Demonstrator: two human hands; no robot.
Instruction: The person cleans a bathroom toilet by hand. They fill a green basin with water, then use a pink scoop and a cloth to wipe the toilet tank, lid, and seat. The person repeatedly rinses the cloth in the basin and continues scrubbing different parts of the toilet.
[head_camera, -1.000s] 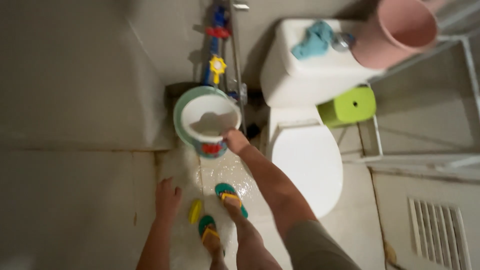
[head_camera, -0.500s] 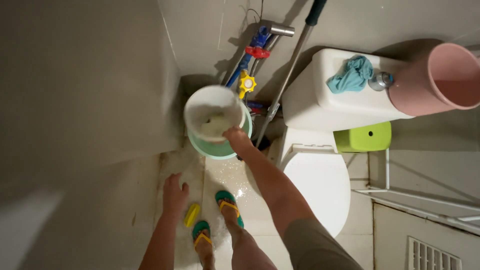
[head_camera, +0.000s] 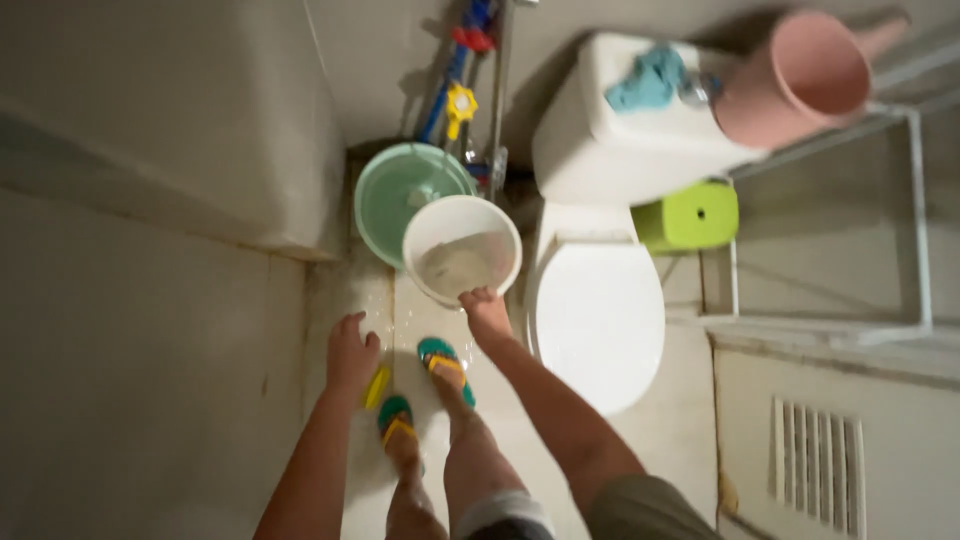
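Note:
My right hand (head_camera: 486, 311) grips the near rim of a white bucket (head_camera: 461, 248) that holds some water. The bucket hangs above the wet floor, just in front of a larger pale green basin (head_camera: 398, 184) that stands on the floor under the taps. My left hand (head_camera: 349, 352) hangs free beside my leg, fingers apart, holding nothing. A small yellow object (head_camera: 377, 387) lies on the floor just below it. My feet wear green and yellow sandals (head_camera: 441, 361).
A white toilet (head_camera: 597, 307) with closed lid stands to the right, with a blue cloth (head_camera: 648, 80) and pink bucket (head_camera: 796, 76) on its tank. A green stool (head_camera: 688, 217), a white rack (head_camera: 829, 325), blue pipes with a yellow valve (head_camera: 460, 102) and a floor vent (head_camera: 820, 466) are nearby.
My right hand has drawn the white bucket out from above the green basin, toward me and to the right. My left hand stays hanging open.

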